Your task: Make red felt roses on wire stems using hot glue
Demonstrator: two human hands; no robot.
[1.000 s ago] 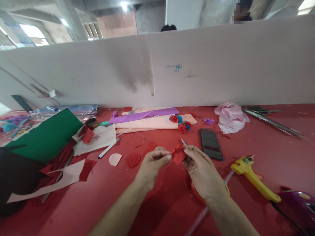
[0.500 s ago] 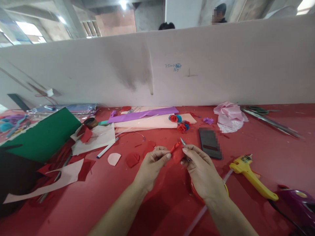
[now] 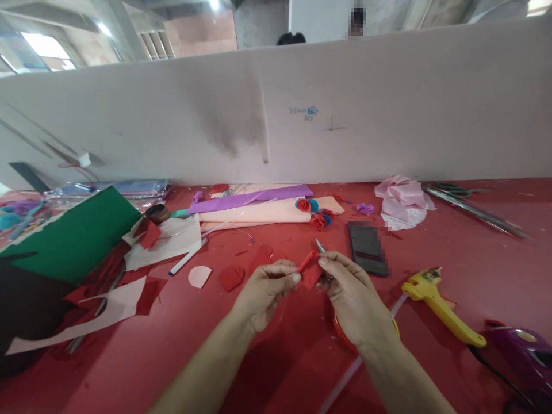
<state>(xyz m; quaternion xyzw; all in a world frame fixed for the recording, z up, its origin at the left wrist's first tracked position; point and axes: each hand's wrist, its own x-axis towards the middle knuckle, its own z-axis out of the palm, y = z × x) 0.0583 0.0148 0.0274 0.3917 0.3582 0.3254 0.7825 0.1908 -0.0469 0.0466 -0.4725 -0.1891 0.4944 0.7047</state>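
A small piece of red crepe paper (image 3: 310, 276) with a rolled upper edge is stretched between my two hands. My left hand (image 3: 269, 287) pinches its left side between thumb and fingertips. On the other side, my right hand (image 3: 351, 293) grips the paper with thumb and forefinger. A pointed metal tip (image 3: 319, 245) shows just beyond the right fingers, and a red-and-yellow handle (image 3: 342, 333) curves out beneath that hand. They look like scissors, mostly hidden by the hand. Left of my hands lie red paper petals (image 3: 232, 278) and a pale pink petal (image 3: 200, 277).
A yellow glue gun (image 3: 446, 310) and a dark phone (image 3: 368, 248) lie to the right. Red-and-blue paper flowers (image 3: 318, 222) rest beside peach paper (image 3: 254, 213). Paper scraps and a green board (image 3: 81, 236) crowd the left. A white partition (image 3: 172, 126) stands behind.
Both hands keep hold of the red paper. The left fingertips have shifted slightly along its edge, and the rolled edge is tilted a little differently. A person beyond the partition has moved left.
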